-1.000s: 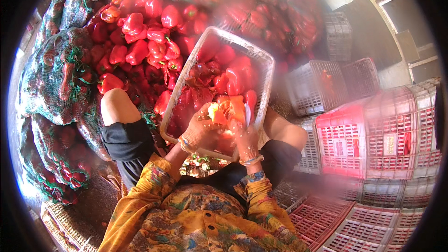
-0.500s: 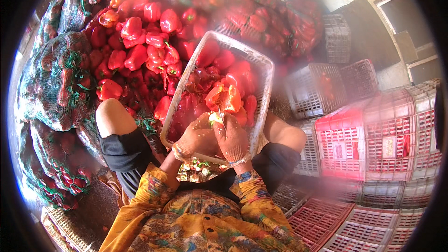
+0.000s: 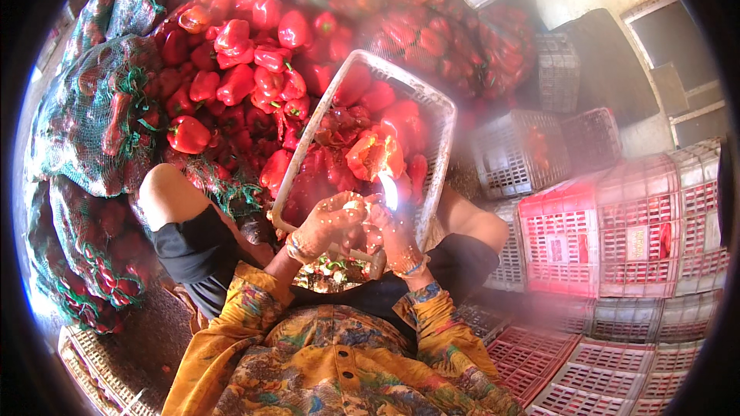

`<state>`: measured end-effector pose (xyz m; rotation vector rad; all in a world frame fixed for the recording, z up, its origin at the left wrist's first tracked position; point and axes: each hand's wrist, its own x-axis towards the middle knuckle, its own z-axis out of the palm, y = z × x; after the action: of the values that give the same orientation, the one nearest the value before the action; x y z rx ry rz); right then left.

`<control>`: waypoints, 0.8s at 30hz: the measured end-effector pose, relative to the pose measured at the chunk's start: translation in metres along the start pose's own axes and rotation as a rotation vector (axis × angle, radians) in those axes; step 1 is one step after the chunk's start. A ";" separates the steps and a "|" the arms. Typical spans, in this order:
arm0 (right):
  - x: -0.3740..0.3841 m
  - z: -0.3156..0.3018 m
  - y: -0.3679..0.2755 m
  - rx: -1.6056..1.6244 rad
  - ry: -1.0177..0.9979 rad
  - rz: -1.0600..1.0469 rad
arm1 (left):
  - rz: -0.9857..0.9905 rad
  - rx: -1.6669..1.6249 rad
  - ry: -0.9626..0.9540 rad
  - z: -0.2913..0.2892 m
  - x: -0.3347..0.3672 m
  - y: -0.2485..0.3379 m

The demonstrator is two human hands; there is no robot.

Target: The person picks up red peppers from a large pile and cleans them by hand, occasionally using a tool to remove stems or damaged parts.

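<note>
My gloved right hand (image 3: pixel 398 240) is closed round a small knife (image 3: pixel 388 191), whose blade flashes bright white and points away from me. Beside it, almost touching, my gloved left hand (image 3: pixel 327 223) has its fingers curled inward; what lies in them is hidden. Both gloves carry pale seeds and bits. Just past the blade, a hollow, cut-open red bell pepper (image 3: pixel 375 156) rests on other red peppers in a white plastic crate (image 3: pixel 452 119). The crate tilts across the space between my knees. Below my hands lie pale and green pepper scraps (image 3: pixel 333 268).
A heap of whole red bell peppers (image 3: pixel 235 85) spreads beyond the crate. Green net sacks (image 3: pixel 92 119) of peppers line the left. Stacked red and white crates (image 3: pixel 597 231) stand at the right. Another pale crate (image 3: pixel 100 377) sits at the lower left.
My hands have drawn slightly down, away from the cut pepper. The knife blade now shows bright at the right. The pale green piece at my left fingertips no longer shows.
</note>
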<state>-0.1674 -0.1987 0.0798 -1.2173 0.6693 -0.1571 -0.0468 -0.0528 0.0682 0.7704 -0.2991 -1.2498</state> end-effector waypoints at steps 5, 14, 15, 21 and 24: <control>0.010 -0.021 -0.018 -0.252 0.303 -0.148 | -0.130 0.582 -0.182 -0.025 -0.008 -0.011; 0.073 -0.034 -0.002 -1.076 0.058 -0.401 | -0.105 0.838 0.021 -0.055 -0.024 -0.017; 0.094 -0.053 0.001 -1.029 0.149 -0.294 | -0.226 0.804 0.236 -0.043 -0.018 0.007; 0.171 -0.008 0.005 -1.076 0.342 -0.295 | 0.649 0.135 1.179 -0.133 0.018 0.056; 0.184 0.002 0.030 -1.133 0.396 -0.358 | 0.659 0.357 1.735 -0.211 0.021 0.082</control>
<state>-0.0254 -0.2701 -0.0185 -2.4400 0.9133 -0.3457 0.1465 0.0122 -0.0332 1.6017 0.6376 0.3556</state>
